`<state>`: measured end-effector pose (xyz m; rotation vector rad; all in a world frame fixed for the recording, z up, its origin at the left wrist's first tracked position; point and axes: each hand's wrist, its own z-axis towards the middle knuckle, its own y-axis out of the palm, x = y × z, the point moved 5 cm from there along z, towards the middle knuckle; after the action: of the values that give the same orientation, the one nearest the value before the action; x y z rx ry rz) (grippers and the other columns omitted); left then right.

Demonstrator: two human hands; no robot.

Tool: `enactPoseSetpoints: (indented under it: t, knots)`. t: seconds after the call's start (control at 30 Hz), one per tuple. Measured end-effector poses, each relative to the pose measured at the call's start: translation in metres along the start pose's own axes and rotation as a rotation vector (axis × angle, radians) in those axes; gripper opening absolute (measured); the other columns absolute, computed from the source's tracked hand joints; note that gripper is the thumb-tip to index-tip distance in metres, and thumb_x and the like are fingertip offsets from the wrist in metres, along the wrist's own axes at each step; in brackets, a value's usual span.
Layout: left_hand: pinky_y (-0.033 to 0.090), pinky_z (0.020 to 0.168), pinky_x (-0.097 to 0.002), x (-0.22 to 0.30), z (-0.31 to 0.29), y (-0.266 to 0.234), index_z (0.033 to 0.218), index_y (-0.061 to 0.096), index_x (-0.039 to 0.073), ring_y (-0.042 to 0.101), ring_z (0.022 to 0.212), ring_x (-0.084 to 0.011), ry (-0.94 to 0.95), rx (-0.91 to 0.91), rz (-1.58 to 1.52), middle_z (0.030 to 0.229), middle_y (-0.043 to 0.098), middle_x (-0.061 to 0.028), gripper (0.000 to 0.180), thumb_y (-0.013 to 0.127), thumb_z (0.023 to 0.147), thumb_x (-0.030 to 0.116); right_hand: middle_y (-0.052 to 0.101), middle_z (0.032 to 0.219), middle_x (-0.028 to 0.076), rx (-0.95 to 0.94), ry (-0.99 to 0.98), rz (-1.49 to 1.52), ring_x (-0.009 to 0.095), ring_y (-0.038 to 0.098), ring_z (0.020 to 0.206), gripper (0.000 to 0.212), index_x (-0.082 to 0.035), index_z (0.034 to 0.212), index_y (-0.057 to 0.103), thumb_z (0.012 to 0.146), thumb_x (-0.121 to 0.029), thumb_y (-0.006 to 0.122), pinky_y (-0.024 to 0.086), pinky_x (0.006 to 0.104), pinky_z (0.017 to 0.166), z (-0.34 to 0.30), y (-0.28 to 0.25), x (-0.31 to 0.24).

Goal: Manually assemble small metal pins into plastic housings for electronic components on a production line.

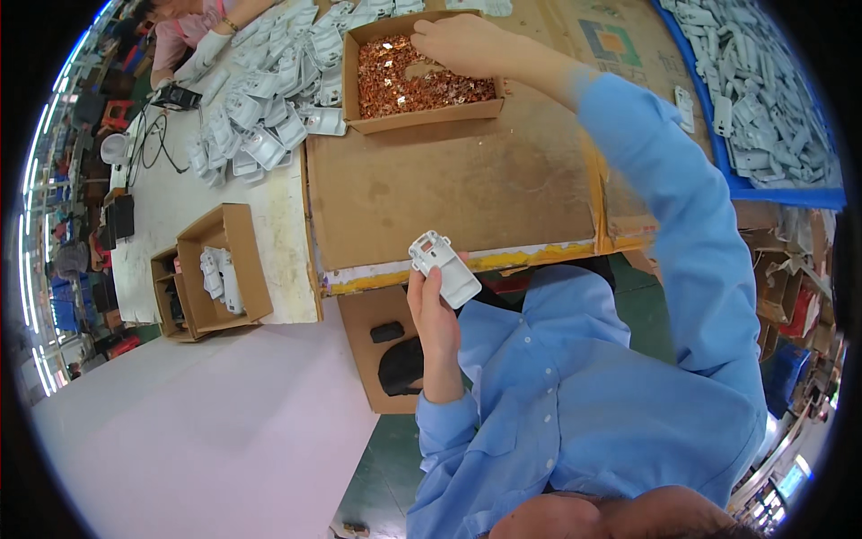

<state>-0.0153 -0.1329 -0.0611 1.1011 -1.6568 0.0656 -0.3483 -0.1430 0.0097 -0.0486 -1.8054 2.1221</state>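
Observation:
My left hand [435, 314] grips a white plastic housing [449, 272] near the table's front edge, its hollow inner side facing up. A small copper-coloured piece shows inside the top end of that housing. Farther off, my right hand [462, 45] reaches over a cardboard box [431, 117] that is filled with small copper-coloured metal parts [386, 81]. Its fingers are drawn together and point down at the parts. Whatever they pinch, if anything, is hidden or too small to make out.
A heap of white housings [260, 117] lies left of the box. At the far right, a blue-edged bin [790, 193] holds many more white pieces. Small cardboard boxes [238, 242] with white parts stand at the left. Across the table is another person [184, 40].

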Motion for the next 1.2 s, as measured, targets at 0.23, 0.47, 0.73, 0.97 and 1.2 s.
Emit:
enactPoseSetpoints:
  t: [0.23, 0.47, 0.73, 0.97, 1.2]
  knots:
    - [0.049, 0.090, -0.0301, 0.005, -0.001, 0.043, 0.133, 0.043, 0.000, 0.060, 0.107, -0.0188, 0.017, -0.269, 0.118, 0.123, 0.058, -0.0139, 0.038, 0.042, 0.096, 0.008, 0.051, 0.090, 0.012, 0.064, -0.079, 0.609, 0.033, 0.058, 0.079, 0.010, -0.005, 0.094, 0.051, 0.092, -0.015, 0.052, 0.047, 0.0434, 0.064, -0.110, -0.098, -0.085]
    - [0.039, 0.098, -0.0276, 0.001, -0.023, 0.091, 0.134, 0.044, 0.000, 0.051, 0.112, -0.0121, 0.104, -0.411, 0.266, 0.122, 0.054, -0.0065, 0.038, 0.044, 0.096, 0.007, 0.053, 0.090, 0.012, 0.066, 0.041, 0.549, 0.030, 0.060, 0.077, 0.015, -0.002, 0.086, 0.054, 0.079, -0.014, 0.061, 0.050, 0.0398, 0.066, -0.190, -0.110, -0.132]
    - [0.042, 0.088, -0.0236, -0.007, -0.045, 0.103, 0.128, 0.047, 0.001, 0.052, 0.101, -0.0092, 0.191, -0.486, 0.349, 0.113, 0.056, -0.0051, 0.031, 0.044, 0.098, 0.009, 0.053, 0.088, 0.011, 0.190, 0.097, 0.509, 0.030, 0.061, 0.077, 0.014, -0.004, 0.088, 0.054, 0.079, -0.012, 0.062, 0.049, 0.0405, 0.066, -0.220, -0.123, -0.134]
    - [0.040, 0.084, -0.0213, -0.006, -0.056, 0.102, 0.121, 0.053, 0.000, 0.050, 0.095, -0.0060, 0.220, -0.396, 0.316, 0.106, 0.059, -0.0027, 0.028, 0.042, 0.099, 0.013, 0.058, 0.092, 0.011, 0.215, 0.404, 0.978, 0.031, 0.061, 0.081, 0.019, -0.005, 0.093, 0.053, 0.083, -0.016, 0.066, 0.049, 0.0409, 0.068, -0.230, -0.129, -0.124]
    - [0.045, 0.064, -0.0247, -0.001, -0.057, 0.100, 0.108, 0.060, -0.001, 0.055, 0.069, -0.0082, 0.474, -0.284, 0.697, 0.078, 0.063, -0.0070, 0.025, 0.045, 0.099, 0.017, 0.062, 0.074, 0.013, 0.046, 0.476, 1.151, 0.032, 0.062, 0.072, 0.022, -0.002, 0.084, 0.055, 0.078, -0.020, 0.067, 0.048, 0.0404, 0.063, -0.228, -0.119, -0.123]
